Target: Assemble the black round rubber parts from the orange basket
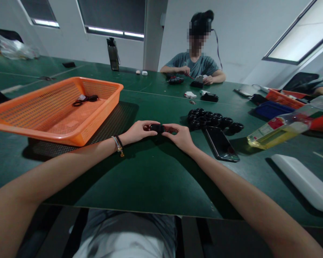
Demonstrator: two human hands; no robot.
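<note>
Both of my hands meet over the green table (150, 179), fingers closed round a small black rounded piece (157, 128). My left hand (140, 130) pinches its left end between thumb and fingers. At the opposite end, my right hand (179, 136) grips it the same way. The fingertips partly hide the piece, so its exact kind does not show. A cluster of several glossy black round pieces (208, 118) sits just beyond and right of my right hand. Beside that cluster lies a smartphone (221, 143) with a dark screen.
On the left stands an orange plastic basket (88, 138) holding a black cable (87, 99). A bottle of yellow liquid (277, 130) and a white slab-like object (303, 181) lie right. Across the table, a person (195, 61) works near a power drill (175, 80). A dark water bottle (113, 55) stands farther back.
</note>
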